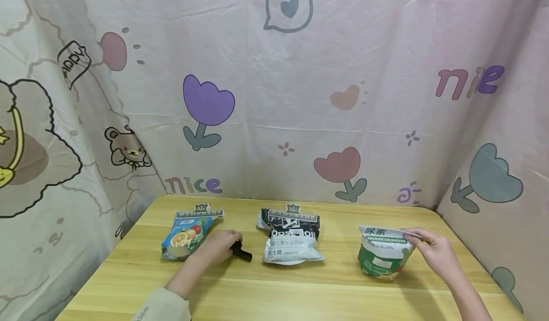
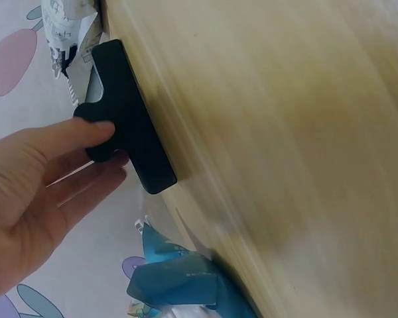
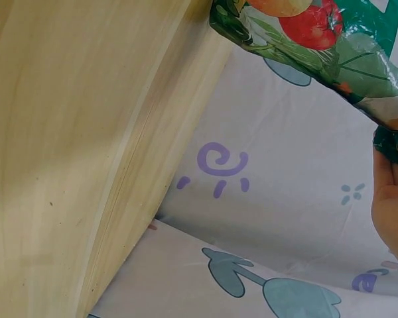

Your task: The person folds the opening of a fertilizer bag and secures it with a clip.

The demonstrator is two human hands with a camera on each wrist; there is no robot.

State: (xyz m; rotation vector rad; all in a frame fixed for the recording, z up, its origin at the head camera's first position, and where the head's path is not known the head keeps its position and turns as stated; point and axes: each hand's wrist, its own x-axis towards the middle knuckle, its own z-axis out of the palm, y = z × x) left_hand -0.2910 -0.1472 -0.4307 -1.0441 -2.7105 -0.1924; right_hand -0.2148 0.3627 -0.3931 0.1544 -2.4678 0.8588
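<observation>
A black bag clip [image 2: 129, 122] with a wide straight bar is pinched by its tab between the thumb and fingers of my left hand [image 1: 218, 245]. In the head view that hand is just right of the blue fruit-print bag [image 1: 182, 239], low over the table. My right hand [image 1: 436, 254] grips the top right corner of a green and white bag [image 1: 383, 259], whose top edge is folded flat. The bag is upright at the table's right side, and its vegetable print [image 3: 312, 26] shows in the right wrist view. No clip shows on its top edge.
A black and white bag [image 1: 291, 250] lies mid-table, with a clip [image 1: 293, 216] across its top. Another clip [image 1: 199, 213] sits on the blue bag's top edge. Printed cloth [image 1: 274, 97] hangs behind and beside the wooden table [image 1: 274, 295].
</observation>
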